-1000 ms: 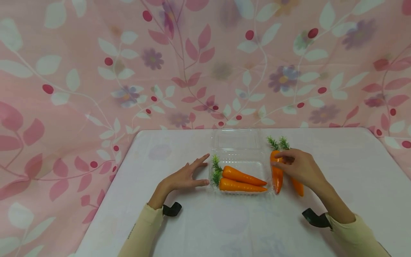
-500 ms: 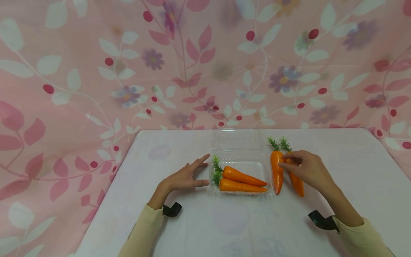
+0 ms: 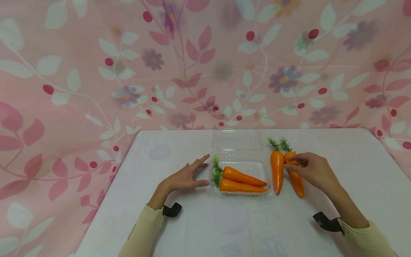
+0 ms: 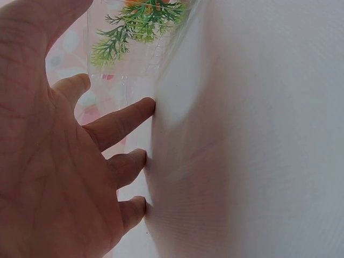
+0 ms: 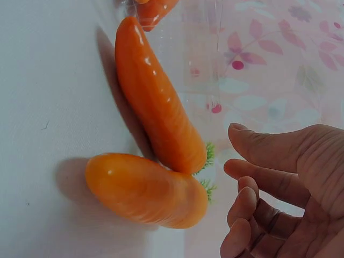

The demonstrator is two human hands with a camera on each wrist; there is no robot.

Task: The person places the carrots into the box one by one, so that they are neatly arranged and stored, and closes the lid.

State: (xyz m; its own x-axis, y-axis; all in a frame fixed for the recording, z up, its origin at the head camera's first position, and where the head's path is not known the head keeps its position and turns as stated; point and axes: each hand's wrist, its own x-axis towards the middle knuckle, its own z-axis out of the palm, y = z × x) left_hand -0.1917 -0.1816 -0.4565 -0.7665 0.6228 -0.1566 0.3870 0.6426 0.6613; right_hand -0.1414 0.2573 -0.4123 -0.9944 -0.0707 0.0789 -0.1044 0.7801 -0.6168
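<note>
A clear plastic clamshell box (image 3: 258, 167) stands with its lid (image 3: 236, 140) folded back. Two orange carrots with green tops lie side by side in it, an upper carrot (image 3: 240, 175) and a lower carrot (image 3: 240, 185). My left hand (image 3: 180, 178) spreads its fingers beside the box's left edge, fingertips on the tabletop. Right of the box lie two more carrots, a left one (image 3: 277, 175) and a right one (image 3: 297, 184). Over the top of the right one is my right hand (image 3: 316, 172); the right wrist view shows its loosely bent fingers (image 5: 269, 183) apart from both carrots, holding nothing.
A white cloth covers the table (image 3: 192, 228). Behind it hangs a pink floral curtain (image 3: 205, 71). Black wrist mounts, one on the left sleeve (image 3: 171, 210) and one on the right sleeve (image 3: 327, 222), stick out toward the middle.
My right hand has moved right, from over the left loose carrot to over the right one, uncovering the left one. My left hand and the boxed carrots have stayed put.
</note>
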